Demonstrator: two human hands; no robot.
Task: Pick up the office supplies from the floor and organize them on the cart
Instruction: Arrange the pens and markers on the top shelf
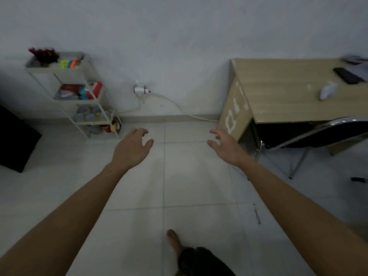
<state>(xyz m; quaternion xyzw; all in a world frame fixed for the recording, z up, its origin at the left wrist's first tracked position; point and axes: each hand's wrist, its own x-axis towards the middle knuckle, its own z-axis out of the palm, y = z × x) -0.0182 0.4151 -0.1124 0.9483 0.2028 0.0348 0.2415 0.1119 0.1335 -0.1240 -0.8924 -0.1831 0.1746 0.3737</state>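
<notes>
Cart (79,100) stands ahead-left against wall, shelves already loaded. Left hand (132,148) nearer cart; right hand (225,148) well apart. Both hands spread, holding nothing. Thin dark pen-like item (256,215) lies on floor (189,176) below right forearm, long axis toward wall; identity uncertain.

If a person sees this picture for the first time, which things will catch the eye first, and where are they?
First come the two bare arms stretched forward over the tiled floor, the left hand and the right hand both empty with loose fingers. Next is the white cart against the wall at the left, with bright markers on its top shelf. At the right stands a wooden desk, with a white cable running along the wall towards it.
</notes>
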